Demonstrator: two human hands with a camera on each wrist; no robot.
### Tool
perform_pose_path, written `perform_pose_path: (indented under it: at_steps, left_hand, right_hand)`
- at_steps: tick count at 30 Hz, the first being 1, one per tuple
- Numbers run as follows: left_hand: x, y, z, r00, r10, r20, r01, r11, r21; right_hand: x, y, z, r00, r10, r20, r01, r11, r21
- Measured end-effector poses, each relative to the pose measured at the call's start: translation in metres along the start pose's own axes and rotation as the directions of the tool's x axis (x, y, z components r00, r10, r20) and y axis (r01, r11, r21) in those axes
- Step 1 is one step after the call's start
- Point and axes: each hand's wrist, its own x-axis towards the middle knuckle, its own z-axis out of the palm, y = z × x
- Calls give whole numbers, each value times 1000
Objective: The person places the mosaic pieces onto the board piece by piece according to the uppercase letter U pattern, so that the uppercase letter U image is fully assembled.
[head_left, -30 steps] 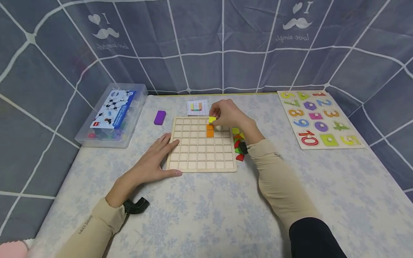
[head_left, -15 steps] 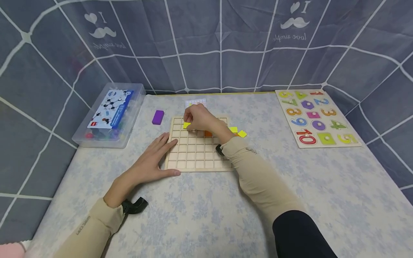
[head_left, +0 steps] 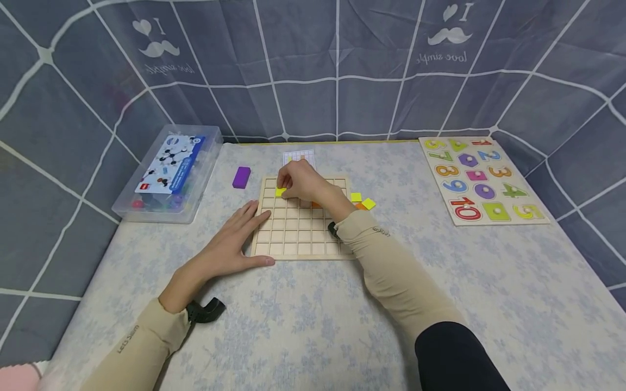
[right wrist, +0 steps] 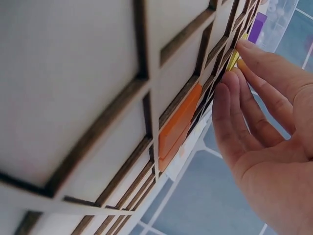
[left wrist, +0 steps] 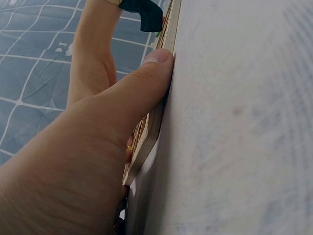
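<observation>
A wooden grid board point(head_left: 293, 233) lies flat on the table. My left hand point(head_left: 230, 244) rests along its left edge with fingers extended, and in the left wrist view the thumb point(left wrist: 146, 73) touches the board's side. Over the board's upper left cells, my right hand point(head_left: 305, 182) pinches a yellow square tile point(head_left: 281, 191) between thumb and fingers. The right wrist view shows that yellow tile point(right wrist: 234, 56) at the fingertips, and orange square tiles point(right wrist: 178, 127) set in the grid. My right hand and forearm hide part of the board from above.
A small pattern card point(head_left: 299, 156) lies behind the board. Yellow tiles point(head_left: 368, 203) and an orange one show at its right. A purple block point(head_left: 241, 177) and clear plastic box point(head_left: 195, 203) stand left. A number puzzle board point(head_left: 508, 209) lies far right.
My right hand has moved left across the board with the yellow tile, from beside the orange tiles to the upper left cells. Over the last half second it barely shifts. My left hand stays put.
</observation>
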Motion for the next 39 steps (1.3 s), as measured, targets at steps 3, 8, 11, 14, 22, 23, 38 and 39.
perform_pose_path:
  at_steps: [3, 8, 11, 14, 22, 23, 38, 39]
  left_hand:
    - [0, 0, 1, 1000, 0, -1, 0, 1000, -1]
    - [1, 1, 2, 1000, -4, 6, 4, 1000, 0]
    - [1, 2, 2, 1000, -11, 10, 11, 1000, 1]
    - [0, 2, 1, 1000, -9, 4, 9, 1000, 0]
    - [1, 0, 0, 1000, 3, -4, -3, 1000, 7]
    - [1, 0, 0, 1000, 3, -3, -3, 1000, 9]
    - [1, 0, 2, 1000, -5, 6, 5, 1000, 2]
    - [1, 0, 2, 1000, -6, 6, 6, 1000, 2]
  right_hand:
    - [-3, 1, -1, 1000, 3, -3, -3, 1000, 6]
    - [-16, 9, -9, 998, 54, -23, -53, 998, 31]
    - [-28, 17, -20, 996, 79, -36, -77, 996, 50]
    - [-40, 26, -33, 995, 95, -38, -93, 994, 52]
    - [-80, 53, -67, 987, 150, -57, -149, 989, 21]
    - [-86, 58, -70, 985, 162, -62, -161, 987, 25]
    - [-147, 108, -84, 973, 232, 11, -232, 971, 60]
    - [-149, 109, -84, 972, 232, 17, -233, 970, 63]
